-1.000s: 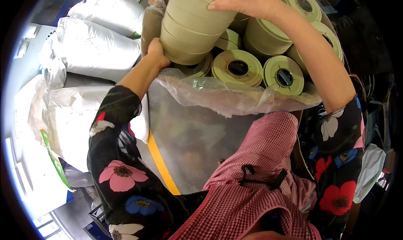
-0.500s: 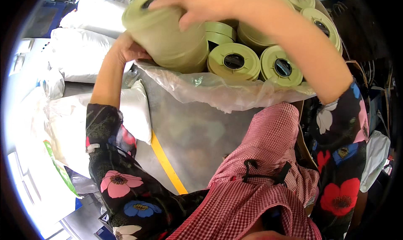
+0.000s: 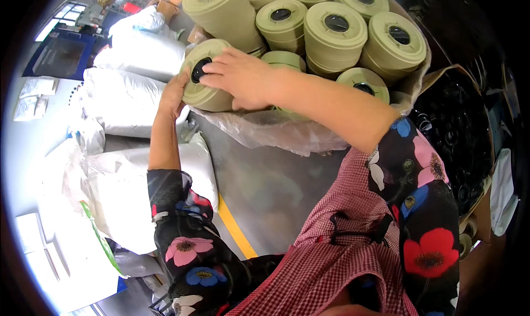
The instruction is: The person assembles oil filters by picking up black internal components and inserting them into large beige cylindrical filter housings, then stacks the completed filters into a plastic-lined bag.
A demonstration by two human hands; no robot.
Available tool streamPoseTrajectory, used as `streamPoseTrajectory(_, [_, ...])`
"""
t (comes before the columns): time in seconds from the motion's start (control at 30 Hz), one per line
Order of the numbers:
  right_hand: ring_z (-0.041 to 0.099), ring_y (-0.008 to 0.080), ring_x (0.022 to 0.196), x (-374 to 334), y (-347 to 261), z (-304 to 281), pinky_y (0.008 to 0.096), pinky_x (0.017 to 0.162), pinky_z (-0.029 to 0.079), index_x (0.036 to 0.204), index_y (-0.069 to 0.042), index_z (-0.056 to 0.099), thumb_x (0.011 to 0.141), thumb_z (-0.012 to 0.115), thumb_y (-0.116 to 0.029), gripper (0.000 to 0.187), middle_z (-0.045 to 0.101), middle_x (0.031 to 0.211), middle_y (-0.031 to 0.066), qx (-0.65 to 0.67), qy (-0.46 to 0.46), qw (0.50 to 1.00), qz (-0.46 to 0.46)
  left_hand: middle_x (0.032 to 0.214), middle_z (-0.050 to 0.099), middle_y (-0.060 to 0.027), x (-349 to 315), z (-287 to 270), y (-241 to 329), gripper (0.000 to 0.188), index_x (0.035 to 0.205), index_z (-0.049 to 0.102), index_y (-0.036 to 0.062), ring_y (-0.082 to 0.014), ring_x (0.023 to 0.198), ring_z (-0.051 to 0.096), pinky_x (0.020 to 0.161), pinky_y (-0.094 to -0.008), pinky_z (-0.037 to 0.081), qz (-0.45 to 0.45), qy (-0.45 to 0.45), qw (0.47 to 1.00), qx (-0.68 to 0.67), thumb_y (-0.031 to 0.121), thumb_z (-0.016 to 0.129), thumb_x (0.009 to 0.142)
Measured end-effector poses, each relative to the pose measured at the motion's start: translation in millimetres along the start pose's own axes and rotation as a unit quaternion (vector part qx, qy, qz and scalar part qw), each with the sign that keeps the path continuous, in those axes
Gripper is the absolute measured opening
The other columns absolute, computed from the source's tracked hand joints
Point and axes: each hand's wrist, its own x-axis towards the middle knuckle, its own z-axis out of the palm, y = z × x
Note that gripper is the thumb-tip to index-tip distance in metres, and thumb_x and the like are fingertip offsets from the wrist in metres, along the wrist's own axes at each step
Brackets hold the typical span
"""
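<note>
In the near left corner of a plastic-lined carton stands a stack of pale green round plastic parts (image 3: 212, 98), with a dark round opening in its top. My left hand (image 3: 175, 92) is closed around the stack's left side, thumb up near the rim. My right hand (image 3: 243, 78) lies over its top right edge, fingers bent toward the dark opening and thumb lower on the side. Close by are a lower green stack (image 3: 284, 59), partly hidden by my right arm, and another stack (image 3: 364, 84) to the right.
Several taller green stacks (image 3: 335, 37) fill the carton's far side. Clear plastic liner (image 3: 276, 136) hangs over its near edge. White full sacks (image 3: 124, 100) lie at the left. A box of black parts (image 3: 455, 133) stands at the right. The grey floor has a yellow line (image 3: 237, 227).
The tilted stack has gone down into the carton's near left corner, with both hands still on it. My right hand has moved lower, and more far stacks show.
</note>
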Motion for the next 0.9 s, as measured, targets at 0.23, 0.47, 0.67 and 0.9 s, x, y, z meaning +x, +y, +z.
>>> streamPoseTrajectory(0.23, [0.047,0.0328,0.114,-179.1,-66.6,-71.6,0.0411,0.097,0.037,0.118,-0.004,0.051,0.074,0.066,-0.015,0.048,0.050,0.122,0.0155,0.146,0.149,0.967,0.149,0.107,0.057,-0.0121,-28.8,-3.0,-43.2,0.042,0.116,0.049,-0.0056,-0.0194,0.096,0.054,0.086,-0.0302,0.042,0.236,0.298,0.924,-0.047,0.029,0.051,0.092])
streamPoseTrajectory(0.47, [0.050,0.0271,0.114,-603.7,-196.8,-157.4,0.0341,0.097,0.038,0.119,-0.001,0.053,0.087,0.057,-0.016,0.035,0.054,0.122,0.0153,-0.094,0.456,0.545,0.697,0.118,0.051,-0.0166,-132.7,250.8,-57.2,0.035,0.117,0.049,-0.0030,-0.0283,0.105,0.051,0.095,-0.0373,0.037,0.623,0.037,0.745,0.237,0.007,0.056,0.084])
streamPoseTrajectory(0.67, [0.057,0.0326,0.100,-775.0,-325.5,-90.6,0.0372,0.087,0.043,0.110,0.000,0.058,0.083,0.056,-0.029,0.040,0.060,0.108,0.0193,-0.226,0.264,0.332,0.877,0.112,0.056,-0.0161,-183.4,420.4,-117.1,0.035,0.115,0.054,-0.0013,-0.0269,0.101,0.056,0.090,-0.0353,0.042,0.429,-0.341,0.799,0.246,0.006,0.060,0.081])
streamPoseTrajectory(0.9, [0.058,0.0351,0.096,-807.6,-396.9,6.2,0.0399,0.083,0.045,0.107,0.002,0.057,0.079,0.059,-0.032,0.044,0.061,0.100,0.0226,0.032,0.157,0.221,0.962,0.125,0.048,-0.0226,-173.6,567.4,-194.2,0.056,0.126,0.044,-0.0014,-0.0362,0.114,0.048,0.096,-0.0378,0.039,0.324,-0.435,0.702,0.461,0.029,0.061,0.082])
